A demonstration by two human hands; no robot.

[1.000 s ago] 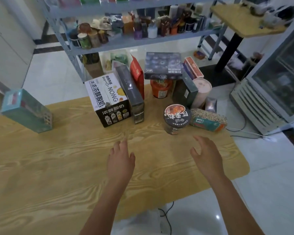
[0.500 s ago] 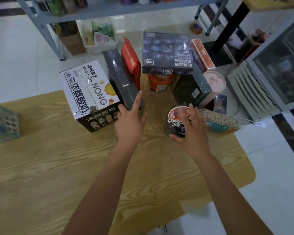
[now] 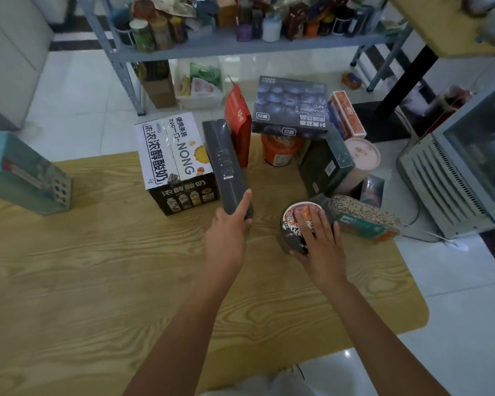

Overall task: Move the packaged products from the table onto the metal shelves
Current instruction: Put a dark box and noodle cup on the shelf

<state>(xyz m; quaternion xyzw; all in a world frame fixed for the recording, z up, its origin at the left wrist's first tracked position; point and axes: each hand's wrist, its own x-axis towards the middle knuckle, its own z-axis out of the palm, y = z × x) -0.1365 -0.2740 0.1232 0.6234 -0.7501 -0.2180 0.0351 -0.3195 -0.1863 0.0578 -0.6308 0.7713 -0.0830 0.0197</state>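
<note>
Packaged goods crowd the far side of the wooden table [image 3: 97,281]. My left hand [image 3: 229,232] grips the near end of a tall dark grey box [image 3: 225,164] that leans against a white and black yoghurt carton [image 3: 172,155]. My right hand [image 3: 319,238] lies over the lid of a black noodle cup [image 3: 293,224], fingers wrapped on its rim. Behind stand a red pouch [image 3: 236,124], an orange cup [image 3: 279,151], a blue box [image 3: 292,105], a dark green box [image 3: 325,164], a pink cup [image 3: 362,155] and a grain pack [image 3: 363,217]. The metal shelf [image 3: 240,47] beyond holds several items.
A teal box [image 3: 20,175] stands at the table's left edge. A grey appliance [image 3: 463,167] sits on the floor to the right. A cardboard box [image 3: 159,87] and a white bin [image 3: 200,81] rest under the shelf. A black table post [image 3: 403,78] rises at back right.
Both hands moved forward from over the bare table. The left hand closed on the dark grey box and the right hand settled onto the noodle cup. The camera view tilted closer.
</note>
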